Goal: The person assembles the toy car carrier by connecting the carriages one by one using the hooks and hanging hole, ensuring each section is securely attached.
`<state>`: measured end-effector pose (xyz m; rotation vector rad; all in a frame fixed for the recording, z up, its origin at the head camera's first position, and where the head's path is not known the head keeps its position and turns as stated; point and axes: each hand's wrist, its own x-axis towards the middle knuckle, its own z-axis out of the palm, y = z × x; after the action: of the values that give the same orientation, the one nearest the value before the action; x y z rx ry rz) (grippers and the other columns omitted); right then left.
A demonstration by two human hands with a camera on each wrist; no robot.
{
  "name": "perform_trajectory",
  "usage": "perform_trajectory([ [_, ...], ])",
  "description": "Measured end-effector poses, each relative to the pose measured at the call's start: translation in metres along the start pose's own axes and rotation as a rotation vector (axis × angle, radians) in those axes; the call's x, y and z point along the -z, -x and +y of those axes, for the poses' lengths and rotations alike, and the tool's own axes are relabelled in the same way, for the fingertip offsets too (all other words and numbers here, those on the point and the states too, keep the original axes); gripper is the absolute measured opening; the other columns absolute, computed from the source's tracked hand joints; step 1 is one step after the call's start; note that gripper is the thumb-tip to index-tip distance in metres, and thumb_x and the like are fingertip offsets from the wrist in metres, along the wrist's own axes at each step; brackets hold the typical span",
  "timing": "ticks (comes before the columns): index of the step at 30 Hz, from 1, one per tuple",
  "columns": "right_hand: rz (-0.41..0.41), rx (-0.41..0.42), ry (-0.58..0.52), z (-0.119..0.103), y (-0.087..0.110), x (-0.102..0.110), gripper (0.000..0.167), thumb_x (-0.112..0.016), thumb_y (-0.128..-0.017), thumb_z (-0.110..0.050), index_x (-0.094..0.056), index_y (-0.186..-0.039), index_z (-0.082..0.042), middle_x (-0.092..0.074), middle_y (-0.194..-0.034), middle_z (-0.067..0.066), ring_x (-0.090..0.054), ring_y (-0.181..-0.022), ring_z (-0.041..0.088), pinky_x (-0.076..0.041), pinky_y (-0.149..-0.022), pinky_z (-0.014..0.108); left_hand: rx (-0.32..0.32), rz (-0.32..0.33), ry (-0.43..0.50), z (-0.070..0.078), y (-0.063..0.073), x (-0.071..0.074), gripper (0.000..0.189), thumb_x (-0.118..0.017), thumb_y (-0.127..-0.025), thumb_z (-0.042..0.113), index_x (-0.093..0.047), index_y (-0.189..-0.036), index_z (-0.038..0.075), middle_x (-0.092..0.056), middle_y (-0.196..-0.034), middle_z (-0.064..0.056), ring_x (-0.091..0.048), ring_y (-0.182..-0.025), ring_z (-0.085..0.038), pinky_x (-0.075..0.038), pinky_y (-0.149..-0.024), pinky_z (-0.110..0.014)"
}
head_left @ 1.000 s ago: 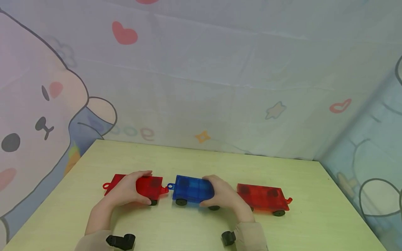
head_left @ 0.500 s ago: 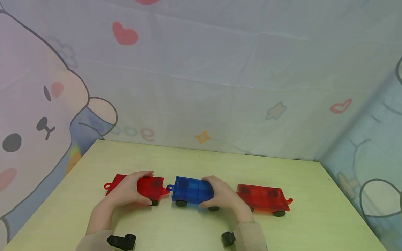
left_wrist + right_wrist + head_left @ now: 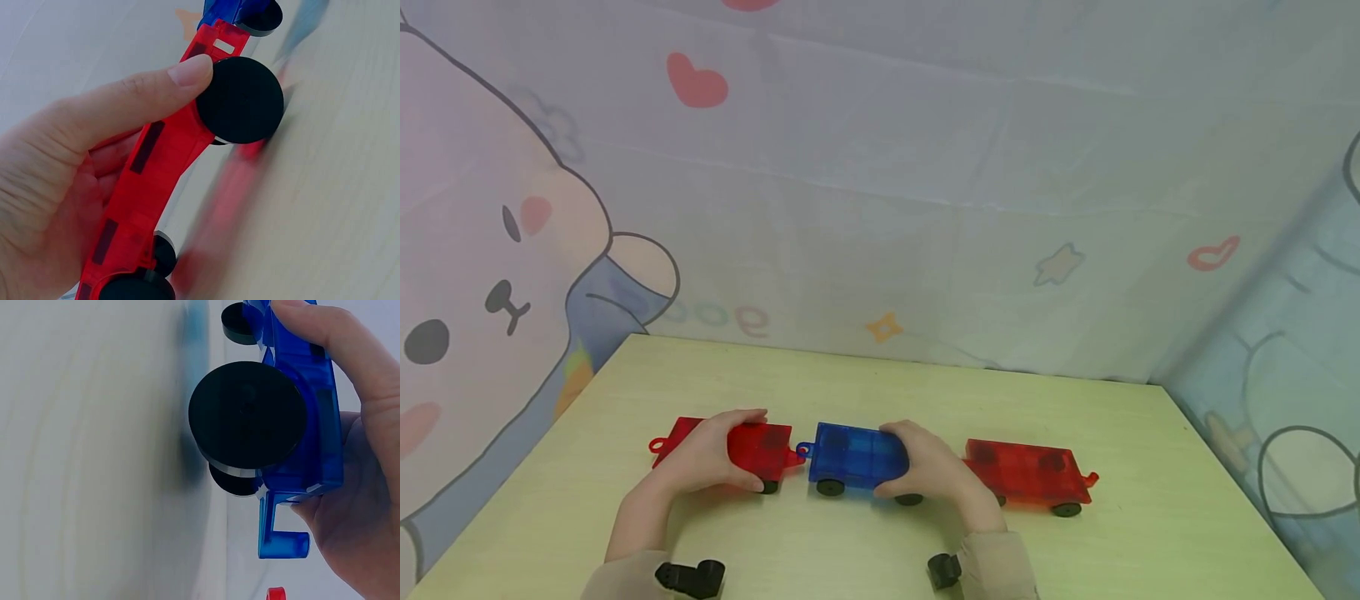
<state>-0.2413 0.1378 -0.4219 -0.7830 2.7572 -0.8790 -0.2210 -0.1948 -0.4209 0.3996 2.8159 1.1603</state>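
Observation:
In the head view, my left hand (image 3: 703,457) grips a translucent red toy train car (image 3: 762,447) with black wheels, thumb on the near side and fingers over the far edge. My right hand (image 3: 928,462) holds a blue toy train car (image 3: 856,452) by its right part. The blue car's ring (image 3: 805,450) overlaps the red car's upturned hook (image 3: 794,457). From the left wrist, my thumb presses the red car's side beside a wheel (image 3: 240,100). The right wrist view shows the blue car's own hook (image 3: 284,544) at its free end.
A second red train car (image 3: 1032,475) stands on the pale wooden table (image 3: 820,550), behind and right of my right wrist, its hook pointing right. A printed cloth backdrop (image 3: 880,167) rises along the table's far edge. Black wrist cameras (image 3: 700,578) sit at both sleeves.
The blue car and my right hand have shifted slightly left. My left hand and its red car have edged right, so ring and hook overlap more. The other red car stays put.

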Motion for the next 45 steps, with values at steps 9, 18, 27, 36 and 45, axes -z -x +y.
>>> perform_trajectory([
  [9, -0.002, 0.014, 0.017, -0.0006, -0.0008, -0.0008, 0.081, -0.084, -0.073, -0.033, -0.049, -0.138, -0.001, -0.054, -0.138, 0.015, -0.053, -0.124, 0.033, -0.045, -0.104, 0.054, -0.022, 0.001, -0.001, -0.0022, -0.0003, 0.0002, 0.097, -0.093, -0.058, 0.028, -0.048, -0.141, 0.006, -0.054, -0.139, -0.014, -0.049, -0.124, -0.036, -0.055, -0.088, -0.049],
  [18, -0.013, 0.006, 0.03, 0.0011, -0.0017, -0.0031, 0.082, -0.085, -0.072, -0.035, -0.049, -0.137, -0.001, -0.055, -0.138, 0.015, -0.053, -0.124, 0.032, -0.045, -0.104, 0.054, -0.046, -0.003, 0.009, -0.0015, 0.0004, 0.0002, 0.096, -0.093, -0.059, 0.031, -0.049, -0.141, 0.005, -0.054, -0.139, -0.014, -0.049, -0.125, -0.035, -0.053, -0.092, -0.051],
  [27, -0.025, 0.002, 0.037, -0.0003, -0.002, -0.0028, 0.081, -0.084, -0.072, -0.034, -0.05, -0.138, -0.002, -0.054, -0.138, 0.015, -0.053, -0.125, 0.033, -0.044, -0.104, 0.054, -0.042, -0.005, 0.016, -0.0001, 0.0015, 0.0019, 0.097, -0.093, -0.059, 0.029, -0.048, -0.141, 0.004, -0.053, -0.14, -0.016, -0.049, -0.125, -0.037, -0.054, -0.091, -0.051],
  [36, -0.023, 0.003, 0.036, -0.0007, -0.0016, -0.0022, 0.08, -0.084, -0.072, -0.034, -0.05, -0.137, -0.003, -0.054, -0.139, 0.015, -0.053, -0.125, 0.033, -0.044, -0.105, 0.054, -0.048, -0.013, 0.028, -0.0002, 0.0004, 0.0021, 0.097, -0.093, -0.06, 0.028, -0.047, -0.141, 0.003, -0.053, -0.14, -0.016, -0.049, -0.124, -0.037, -0.054, -0.09, -0.049],
  [45, -0.023, 0.009, 0.033, -0.0008, -0.0021, -0.0021, 0.08, -0.084, -0.073, -0.034, -0.05, -0.138, -0.003, -0.054, -0.139, 0.014, -0.052, -0.126, 0.033, -0.043, -0.105, 0.054, -0.022, -0.015, 0.01, -0.0007, 0.0003, 0.0015, 0.097, -0.093, -0.06, 0.028, -0.047, -0.142, 0.005, -0.052, -0.141, -0.016, -0.047, -0.126, -0.037, -0.054, -0.092, -0.051],
])
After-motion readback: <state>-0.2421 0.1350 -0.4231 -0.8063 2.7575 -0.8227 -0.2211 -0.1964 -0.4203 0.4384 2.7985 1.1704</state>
